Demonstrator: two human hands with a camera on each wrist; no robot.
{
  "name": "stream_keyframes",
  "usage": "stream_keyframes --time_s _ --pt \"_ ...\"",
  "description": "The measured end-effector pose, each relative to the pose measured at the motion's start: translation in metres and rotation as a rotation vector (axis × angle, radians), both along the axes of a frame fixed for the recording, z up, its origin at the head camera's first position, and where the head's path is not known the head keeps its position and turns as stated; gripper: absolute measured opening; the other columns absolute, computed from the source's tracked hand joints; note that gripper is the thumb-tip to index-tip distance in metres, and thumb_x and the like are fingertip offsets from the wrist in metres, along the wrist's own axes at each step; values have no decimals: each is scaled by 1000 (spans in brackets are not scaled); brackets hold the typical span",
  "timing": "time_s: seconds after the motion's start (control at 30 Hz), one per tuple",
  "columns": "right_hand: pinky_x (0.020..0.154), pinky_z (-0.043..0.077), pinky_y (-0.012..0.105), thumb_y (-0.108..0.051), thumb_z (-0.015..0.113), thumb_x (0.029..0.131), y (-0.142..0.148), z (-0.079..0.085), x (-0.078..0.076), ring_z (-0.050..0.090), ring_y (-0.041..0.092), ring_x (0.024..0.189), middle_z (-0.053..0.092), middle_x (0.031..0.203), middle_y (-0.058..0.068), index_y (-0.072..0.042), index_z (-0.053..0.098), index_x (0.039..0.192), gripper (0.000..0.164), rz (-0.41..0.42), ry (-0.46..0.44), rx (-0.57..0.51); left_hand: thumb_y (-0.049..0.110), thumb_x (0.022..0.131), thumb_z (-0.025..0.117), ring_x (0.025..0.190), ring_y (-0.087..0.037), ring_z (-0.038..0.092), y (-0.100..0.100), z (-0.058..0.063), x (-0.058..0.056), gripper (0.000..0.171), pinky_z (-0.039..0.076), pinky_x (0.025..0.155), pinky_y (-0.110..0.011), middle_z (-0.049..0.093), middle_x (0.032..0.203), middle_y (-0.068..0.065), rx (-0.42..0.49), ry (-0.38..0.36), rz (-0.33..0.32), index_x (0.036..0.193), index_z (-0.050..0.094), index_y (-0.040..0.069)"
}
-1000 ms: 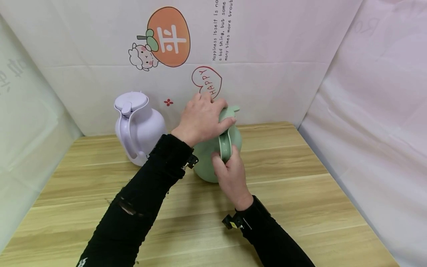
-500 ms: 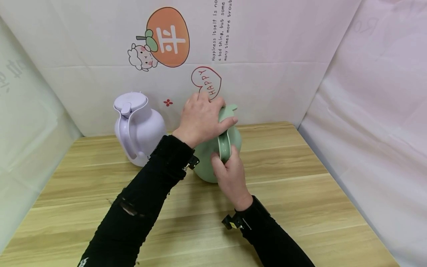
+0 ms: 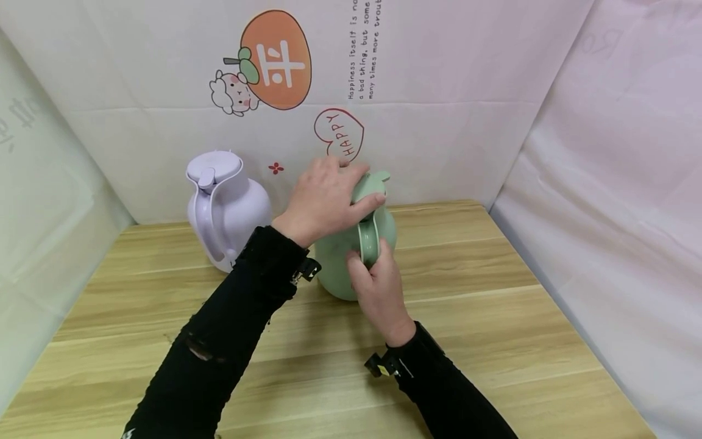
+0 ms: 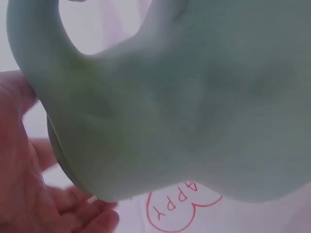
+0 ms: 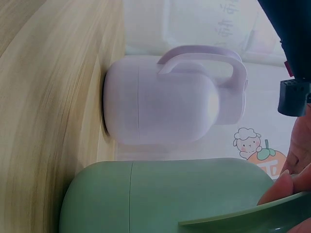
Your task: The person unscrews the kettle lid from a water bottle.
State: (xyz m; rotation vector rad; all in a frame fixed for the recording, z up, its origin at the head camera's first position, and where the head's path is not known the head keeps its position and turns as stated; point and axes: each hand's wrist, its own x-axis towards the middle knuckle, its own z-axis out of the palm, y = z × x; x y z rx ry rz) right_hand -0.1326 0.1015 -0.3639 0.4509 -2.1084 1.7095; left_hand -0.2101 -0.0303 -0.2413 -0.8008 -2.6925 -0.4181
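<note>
A green thermos jug (image 3: 337, 277) stands upright on the wooden table, its handle (image 3: 369, 244) facing me. My right hand (image 3: 379, 289) grips that handle, thumb on its left side. Over the top, my left hand (image 3: 325, 198) spans the jug's lid (image 3: 373, 184), thumb at the near edge and fingers reaching to the far side. In the left wrist view, the green jug (image 4: 194, 111) fills most of the picture, with my left hand (image 4: 24, 179) by its top end. The right wrist view shows the green jug's side (image 5: 160, 194) and the lower end of its handle (image 5: 233, 218).
A lilac thermos jug (image 3: 249, 210) stands to the left on the table (image 3: 329, 378), lid on and handle toward me; it also appears in the right wrist view. Printed white cloth (image 3: 439, 122) hangs behind the table and along both sides.
My left hand has shifted slightly left and down on the lid, its wrist and forearm moving left too. The right hand and both jugs keep their places.
</note>
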Motion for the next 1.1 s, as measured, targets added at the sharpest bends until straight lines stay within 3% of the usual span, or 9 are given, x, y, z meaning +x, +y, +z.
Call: stream_keyframes --time_s 0.07,0.17,0.3,0.43,0.63,1.1 --pt "53 44 30 -14 53 103 0 0 0 49 21 51 46 64 3 -10 45 96 12 6 6 -3 58 102 52 138 -37 49 -2 0 0 59 44 109 -52 51 152 -16 7 -25 -46 149 55 21" --pt "53 44 30 -14 53 103 0 0 0 49 20 51 45 64 4 -11 45 95 13 8 9 -7 49 105 49 146 -37 44 -6 0 -1 58 38 118 -52 43 161 -16 9 -57 -118 156 49 21" --pt "54 44 30 -15 54 103 0 1 1 50 20 52 47 64 3 -11 45 95 13 1 7 -10 39 107 46 145 -33 47 -10 2 -3 52 36 121 -46 48 158 -13 3 -54 -198 154 52 19" --pt "54 44 30 -16 54 103 0 1 1 50 20 52 47 65 3 -11 46 96 13 -7 1 2 33 106 46 142 -26 50 -13 4 -4 48 37 120 -41 54 153 -9 -26 -37 -230 150 58 17" --pt "55 45 31 -16 53 104 -1 0 1 51 21 53 47 67 4 -10 46 98 11 -9 -4 8 33 107 49 139 -26 54 -12 6 -5 46 40 118 -41 58 150 -9 -49 -26 -238 148 60 16" --pt "55 46 31 -16 54 103 0 0 1 51 20 54 48 68 4 -10 47 98 11 -17 -2 6 42 107 52 126 -30 59 -7 4 -5 43 39 114 -42 65 139 -9 -59 58 -182 142 66 20"
